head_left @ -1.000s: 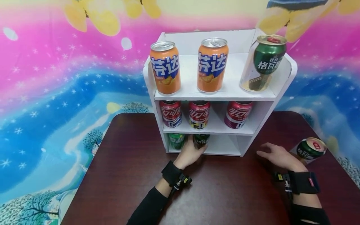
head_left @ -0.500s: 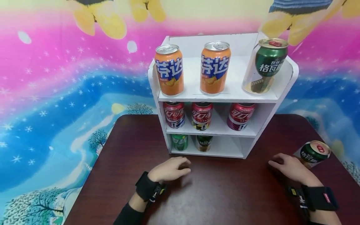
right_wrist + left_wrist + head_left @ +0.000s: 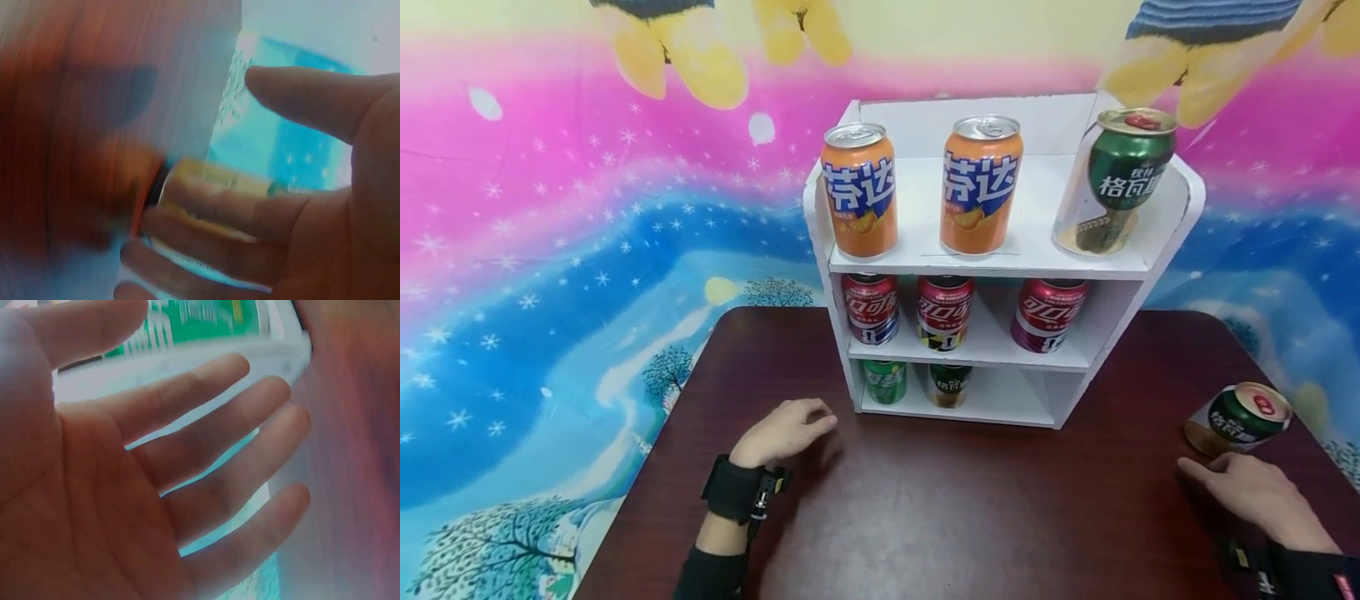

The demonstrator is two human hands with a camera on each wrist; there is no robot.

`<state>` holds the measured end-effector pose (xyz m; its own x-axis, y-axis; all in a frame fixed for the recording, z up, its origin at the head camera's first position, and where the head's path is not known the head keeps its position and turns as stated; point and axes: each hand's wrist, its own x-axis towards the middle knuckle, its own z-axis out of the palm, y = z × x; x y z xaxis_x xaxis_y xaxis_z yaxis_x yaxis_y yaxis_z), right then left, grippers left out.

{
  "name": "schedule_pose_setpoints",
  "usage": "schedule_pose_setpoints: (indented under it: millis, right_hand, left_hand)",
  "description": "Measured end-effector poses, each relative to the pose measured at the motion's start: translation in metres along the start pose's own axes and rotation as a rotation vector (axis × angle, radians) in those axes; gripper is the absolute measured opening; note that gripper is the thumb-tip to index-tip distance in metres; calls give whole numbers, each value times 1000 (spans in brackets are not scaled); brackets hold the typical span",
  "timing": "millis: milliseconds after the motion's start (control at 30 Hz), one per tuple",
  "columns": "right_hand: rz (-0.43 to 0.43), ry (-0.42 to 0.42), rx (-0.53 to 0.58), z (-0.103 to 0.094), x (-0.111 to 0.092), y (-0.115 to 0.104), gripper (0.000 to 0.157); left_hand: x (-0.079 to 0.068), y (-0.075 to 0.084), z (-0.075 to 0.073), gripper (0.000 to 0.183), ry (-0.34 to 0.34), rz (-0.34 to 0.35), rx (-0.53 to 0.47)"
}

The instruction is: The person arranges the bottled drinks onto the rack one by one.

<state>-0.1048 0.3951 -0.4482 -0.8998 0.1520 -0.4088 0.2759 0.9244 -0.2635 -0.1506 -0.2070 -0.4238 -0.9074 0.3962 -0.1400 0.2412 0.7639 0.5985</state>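
Observation:
My left hand [image 3: 786, 432] hovers over the table, left of the white shelf unit [image 3: 910, 179]. In the left wrist view its fingers [image 3: 219, 444] are spread and hold nothing; part of a green can [image 3: 206, 322] shows past them. My right hand [image 3: 1255, 492] is just in front of a green-and-gold kvass can [image 3: 1236, 421] standing on the table at the right. Seen from the right wrist, the fingers [image 3: 244, 212] lie loosely extended before the can, and contact is unclear. On the bottom shelf a second kvass can [image 3: 949, 386] stands beside a green soda can [image 3: 885, 382].
The top shelf bears two orange Fanta cans [image 3: 859, 190] and another kvass can [image 3: 1123, 179]. Three red cola cans [image 3: 871, 308] stand on the middle shelf. Dark wooden tabletop [image 3: 970, 508] spreads before the unit; a painted backdrop [image 3: 587, 275] hangs behind.
My left hand has let go of the kvass can on the bottom shelf and drawn back to the left. My right hand has moved right and toward me.

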Motion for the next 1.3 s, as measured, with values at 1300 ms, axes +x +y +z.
schedule_pose_setpoints:
  millis: [1300]
  right_hand:
    - [51, 476, 593, -8, 24, -5, 107]
  left_hand:
    - [33, 10, -14, 54, 154, -225, 122]
